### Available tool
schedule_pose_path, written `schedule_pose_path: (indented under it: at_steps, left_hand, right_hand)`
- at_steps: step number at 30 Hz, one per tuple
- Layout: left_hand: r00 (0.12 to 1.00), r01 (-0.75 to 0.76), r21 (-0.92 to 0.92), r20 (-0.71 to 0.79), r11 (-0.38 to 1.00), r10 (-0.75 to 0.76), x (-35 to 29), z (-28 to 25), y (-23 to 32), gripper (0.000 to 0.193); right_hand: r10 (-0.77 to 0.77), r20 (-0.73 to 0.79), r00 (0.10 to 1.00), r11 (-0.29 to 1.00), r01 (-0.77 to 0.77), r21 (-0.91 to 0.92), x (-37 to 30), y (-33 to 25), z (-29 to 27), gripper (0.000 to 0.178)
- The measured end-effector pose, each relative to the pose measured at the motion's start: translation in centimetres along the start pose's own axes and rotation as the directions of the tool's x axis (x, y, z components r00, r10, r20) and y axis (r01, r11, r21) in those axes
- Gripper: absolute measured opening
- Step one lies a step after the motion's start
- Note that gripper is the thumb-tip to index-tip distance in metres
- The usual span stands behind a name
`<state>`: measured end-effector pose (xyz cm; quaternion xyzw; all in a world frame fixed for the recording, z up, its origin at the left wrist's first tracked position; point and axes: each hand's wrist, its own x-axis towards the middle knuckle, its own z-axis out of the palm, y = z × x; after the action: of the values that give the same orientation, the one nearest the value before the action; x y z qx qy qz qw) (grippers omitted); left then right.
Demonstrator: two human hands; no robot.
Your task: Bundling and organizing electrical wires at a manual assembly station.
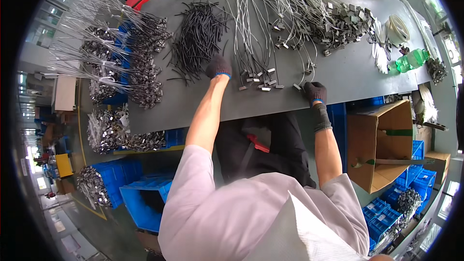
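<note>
My left hand [218,66], in a dark knit glove with a blue cuff, is at the lower right edge of a heap of thin black tubes [198,36]. Its fingers look drawn together, and whatever is in them is hidden. By the table's near edge my right hand [315,92], gloved alike, is curled closed beside a thin wire ending in a small metal block [297,86]. What it grips is hidden. Between the hands lie several silvery wires [249,24] with small metal blocks [265,80] on their near ends.
A large heap of wires with metal blocks [350,21] covers the far right of the grey table [193,108]. Bundled wires [145,77] line its left side. A green bottle [412,61] and a white roll [397,30] are at right. Below stand a cardboard box [362,140] and blue crates [137,203].
</note>
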<state>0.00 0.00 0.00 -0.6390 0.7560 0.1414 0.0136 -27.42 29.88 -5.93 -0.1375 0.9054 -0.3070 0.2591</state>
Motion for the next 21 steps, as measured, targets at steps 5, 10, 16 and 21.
schedule_pose_path:
  at_steps: [5,10,16,21]
  left_hand:
    - [0.999,-0.033,-0.038,-0.020,0.999,0.032,1.7,1.4,-1.3,0.032]
    - [0.999,-0.036,-0.088,-0.017,0.995,0.035,2.4,4.8,-4.2,0.021]
    - [0.776,0.630,-0.761,0.610,-0.152,0.162,-1.9,5.8,-7.6,0.009]
    - [0.777,0.599,-0.737,0.443,-0.312,0.447,-9.6,4.2,-2.2,0.009]
  right_hand:
    - [-0.220,0.123,0.968,0.590,0.032,0.807,-0.1,4.1,0.6,0.034]
    - [-0.693,-0.163,0.702,0.721,0.667,-0.189,-8.4,8.7,-4.6,0.028]
    - [-0.297,-0.098,0.950,0.822,0.202,-0.532,-19.6,23.9,-8.7,0.027]
    - [-0.171,0.349,0.921,0.779,0.343,-0.524,-27.1,38.0,-11.3,0.023]
